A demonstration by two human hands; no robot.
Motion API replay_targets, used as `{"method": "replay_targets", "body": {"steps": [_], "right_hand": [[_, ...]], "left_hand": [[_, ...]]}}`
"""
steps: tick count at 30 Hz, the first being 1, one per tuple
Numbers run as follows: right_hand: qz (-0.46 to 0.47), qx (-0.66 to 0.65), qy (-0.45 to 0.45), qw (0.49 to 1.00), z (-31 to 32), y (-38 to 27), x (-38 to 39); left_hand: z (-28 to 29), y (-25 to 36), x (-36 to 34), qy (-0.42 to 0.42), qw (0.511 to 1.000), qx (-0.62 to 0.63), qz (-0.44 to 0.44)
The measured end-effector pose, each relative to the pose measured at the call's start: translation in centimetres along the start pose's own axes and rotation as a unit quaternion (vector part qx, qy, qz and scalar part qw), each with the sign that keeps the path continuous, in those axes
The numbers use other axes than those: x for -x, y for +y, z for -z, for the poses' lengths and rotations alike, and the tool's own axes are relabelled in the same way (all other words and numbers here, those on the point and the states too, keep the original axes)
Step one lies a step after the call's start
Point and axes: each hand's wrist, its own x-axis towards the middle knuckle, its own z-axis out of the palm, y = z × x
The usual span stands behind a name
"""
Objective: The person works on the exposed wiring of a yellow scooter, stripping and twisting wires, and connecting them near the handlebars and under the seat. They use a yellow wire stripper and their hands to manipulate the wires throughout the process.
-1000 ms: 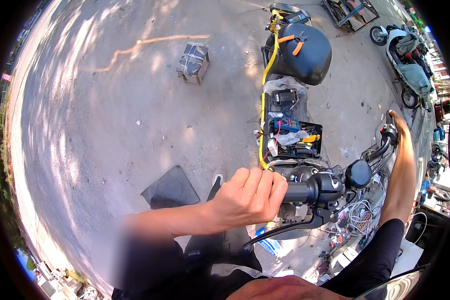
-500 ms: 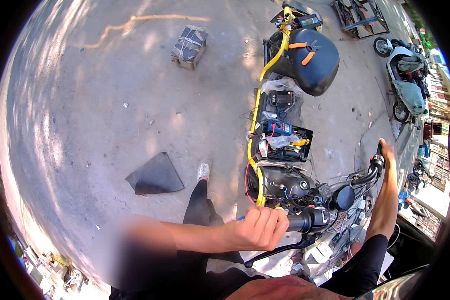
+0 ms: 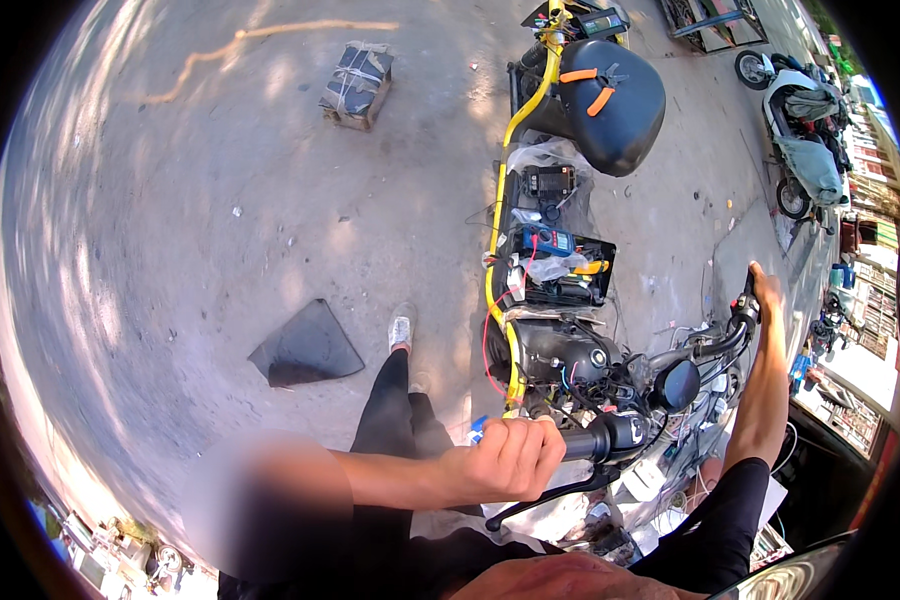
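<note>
My left hand (image 3: 505, 460) is closed round the black left handlebar grip (image 3: 577, 443) of a partly stripped scooter with a yellow frame (image 3: 497, 225). Below that grip a black brake lever (image 3: 550, 500) sticks out, apart from my fingers. Farther off, my right hand (image 3: 767, 290) wraps the right handlebar grip (image 3: 750, 288), its fingers partly hidden. Between the hands lie the bare handlebar, a round black mirror-like part (image 3: 677, 385) and loose wires. On the black seat (image 3: 620, 135) rest orange-handled pliers (image 3: 600, 98). A blue multimeter (image 3: 547, 240) with a red lead sits in the open footwell.
A tied-up box (image 3: 358, 85) stands on the ground at the far left. Nearer lies a dark flat sheet (image 3: 307, 345). Another scooter (image 3: 805, 135) is parked at the right, close to a metal frame (image 3: 712, 22). Clutter (image 3: 640, 482) lies beneath the handlebar.
The scooter, box and ground have shifted slightly up and left in view. Both hands keep their hold on the handlebar grips.
</note>
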Motion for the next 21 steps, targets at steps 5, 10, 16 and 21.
{"method": "replay_targets", "body": {"steps": [5, 10, 16, 21], "right_hand": [[-0.064, -0.017, -0.009, 0.998, -0.1, 6.4, -2.4], [-0.082, -0.093, -0.049, 0.991, -1.0, 0.9, 0.7], [-0.105, -0.139, -0.039, 0.984, -0.5, -1.9, 2.4], [-0.074, -0.075, -0.021, 0.994, 0.4, -2.6, 4.4]], "left_hand": [[0.5, -1.2, -0.7, 0.004, 0.999, 0.023, -0.033], [1.9, -0.3, -1.4, -0.087, 0.990, 0.113, 0.021], [1.8, 0.9, -0.4, -0.085, 0.993, 0.063, 0.050], [1.8, 1.6, -0.9, -0.130, 0.989, 0.021, 0.063]]}}
